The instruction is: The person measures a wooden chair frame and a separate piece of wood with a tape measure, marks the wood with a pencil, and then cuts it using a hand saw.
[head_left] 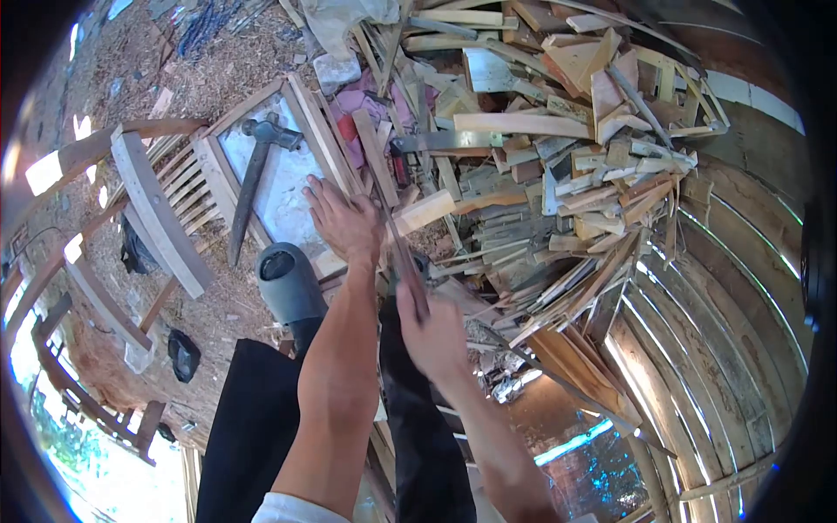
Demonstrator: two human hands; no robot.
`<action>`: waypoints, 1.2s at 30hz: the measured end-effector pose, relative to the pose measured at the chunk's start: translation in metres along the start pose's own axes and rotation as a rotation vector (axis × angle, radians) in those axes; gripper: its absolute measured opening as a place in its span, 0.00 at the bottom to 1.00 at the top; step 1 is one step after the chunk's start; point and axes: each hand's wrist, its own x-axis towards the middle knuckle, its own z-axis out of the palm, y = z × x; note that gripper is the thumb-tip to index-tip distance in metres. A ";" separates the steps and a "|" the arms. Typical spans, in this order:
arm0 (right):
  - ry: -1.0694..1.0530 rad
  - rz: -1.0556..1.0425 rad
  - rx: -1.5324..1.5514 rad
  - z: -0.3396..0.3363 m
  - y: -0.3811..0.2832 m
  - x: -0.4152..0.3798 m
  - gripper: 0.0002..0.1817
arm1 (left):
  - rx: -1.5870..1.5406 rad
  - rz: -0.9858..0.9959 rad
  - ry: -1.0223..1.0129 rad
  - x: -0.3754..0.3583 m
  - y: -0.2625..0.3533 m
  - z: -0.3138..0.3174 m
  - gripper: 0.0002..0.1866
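Observation:
My left hand [347,220] lies with its fingers stretched over the near right corner of a wooden frame [318,131] with a pale panel [288,187] inside. My right hand [432,336] is closed on a long, thin tool [403,257] that looks like a hand saw seen edge-on. Its far end is beside the frame corner and my left hand; motion blurs it. On the frame rests a hammer [253,174], its head at the far side. Near the frame's front edge is my grey shoe [292,283].
A large heap of wood offcuts [567,166] fills the right side, with a metal blade [449,140] lying among them. Curved wooden pieces [161,209] stand at the left on shavings-covered ground [235,52]. A slatted wall [724,349] rises at the right.

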 end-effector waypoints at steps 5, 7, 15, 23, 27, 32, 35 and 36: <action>0.013 -0.023 0.032 -0.011 0.015 -0.071 0.19 | 0.009 -0.001 0.000 -0.002 -0.003 0.000 0.30; 0.088 -0.016 -0.014 -0.002 0.007 -0.044 0.19 | 0.001 -0.007 -0.003 -0.002 -0.002 -0.001 0.30; 0.078 0.020 -0.012 -0.014 0.009 -0.079 0.29 | -0.074 -0.041 -0.013 0.000 -0.001 -0.001 0.30; 0.096 -0.067 -0.018 0.014 0.005 0.018 0.27 | -0.097 -0.058 -0.031 -0.002 0.001 -0.003 0.32; -0.022 -0.044 -0.065 -0.005 0.009 -0.065 0.21 | -0.097 -0.036 -0.017 0.000 -0.004 0.002 0.32; 0.038 0.035 -0.018 -0.002 0.016 -0.046 0.21 | -0.086 -0.038 -0.014 -0.001 -0.001 -0.001 0.31; 0.021 0.052 -0.068 0.014 0.005 0.013 0.21 | -0.085 -0.028 -0.020 0.002 0.004 -0.005 0.30; 0.022 0.058 -0.063 0.014 0.010 0.009 0.21 | -0.070 -0.021 -0.028 -0.001 0.002 -0.006 0.30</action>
